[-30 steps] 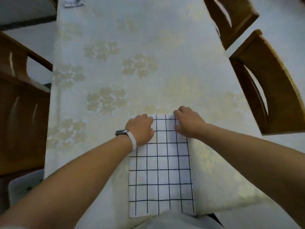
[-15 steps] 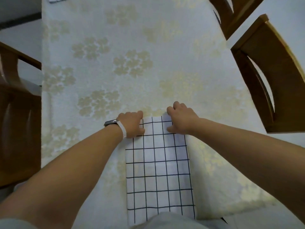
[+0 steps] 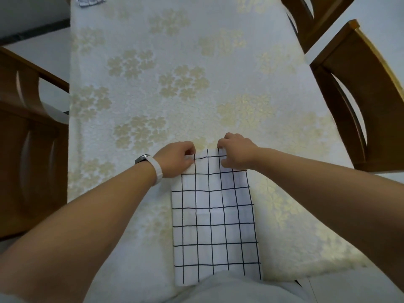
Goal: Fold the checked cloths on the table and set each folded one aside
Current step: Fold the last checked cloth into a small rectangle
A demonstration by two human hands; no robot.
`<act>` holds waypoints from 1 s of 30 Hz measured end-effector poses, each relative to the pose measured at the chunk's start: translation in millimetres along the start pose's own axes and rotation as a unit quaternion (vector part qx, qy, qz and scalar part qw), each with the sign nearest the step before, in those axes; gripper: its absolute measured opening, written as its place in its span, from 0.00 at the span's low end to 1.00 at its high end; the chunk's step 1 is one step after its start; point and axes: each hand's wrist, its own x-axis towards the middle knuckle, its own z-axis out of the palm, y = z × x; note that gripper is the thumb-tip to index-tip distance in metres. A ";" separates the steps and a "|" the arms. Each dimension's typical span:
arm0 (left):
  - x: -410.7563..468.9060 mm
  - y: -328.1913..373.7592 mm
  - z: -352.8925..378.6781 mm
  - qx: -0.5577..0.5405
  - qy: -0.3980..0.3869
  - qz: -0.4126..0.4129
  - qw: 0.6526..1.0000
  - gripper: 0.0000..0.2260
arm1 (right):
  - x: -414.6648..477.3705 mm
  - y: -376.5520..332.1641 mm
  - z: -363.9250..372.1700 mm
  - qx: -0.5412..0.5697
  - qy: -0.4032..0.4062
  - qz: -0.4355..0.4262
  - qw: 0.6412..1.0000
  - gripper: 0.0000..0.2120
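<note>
Your left hand (image 3: 177,159), with a white wristband (image 3: 157,171) on its wrist, has its fingers curled onto the far left corner of the white cotton cloth with thin black grid lines (image 3: 216,219). Your right hand (image 3: 237,153) pinches the far right corner in the same way. The two hands are close together, with a short strip of the cloth's far edge showing between them.

The cloth lies as a long, narrow band running from your hands straight back toward you. Its long side edges are straight, and its near end reaches the near edge of the table, where your pale clothing partly covers it.

Beyond your knuckles the cream tablecloth with pale gold flower clusters (image 3: 175,62) stretches away to the far end. To either side of the band there is tablecloth too, more on your left than on your right.

A brown wooden chair (image 3: 28,149) stands against the left table edge. Two more brown wooden chairs (image 3: 367,95) stand along the right edge. A small pale item (image 3: 89,0), too cut off to identify, sits at the far left corner.
</note>
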 end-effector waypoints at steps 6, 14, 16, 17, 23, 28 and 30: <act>-28.0 3.1 -14.4 0.032 0.051 -0.019 0.998 0.04 | -24.3 -4.3 -12.2 0.042 0.022 0.008 0.999 0.03; -69.0 19.9 -25.8 0.041 0.168 -0.009 0.985 0.05 | -66.5 -20.6 -38.7 -0.030 0.172 -0.029 0.984 0.01; -83.3 21.9 -23.7 0.036 0.188 0.001 0.981 0.05 | -78.3 -21.1 -37.8 -0.044 0.194 -0.057 0.978 0.02; -90.9 23.4 -21.0 0.034 0.197 0.007 0.980 0.05 | -84.3 -20.8 -35.7 -0.051 0.202 -0.069 0.976 0.03; -136.9 26.5 21.1 0.069 0.230 0.067 0.968 0.03 | -125.1 -13.2 -5.2 -0.096 0.232 -0.154 0.956 0.05; -163.0 21.8 74.9 0.110 0.223 0.111 0.962 0.05 | -152.9 2.7 39.3 -0.139 0.224 -0.216 0.940 0.05; -170.8 20.8 96.0 0.130 0.215 0.115 0.961 0.07 | -160.9 9.5 57.2 -0.150 0.214 -0.235 0.936 0.07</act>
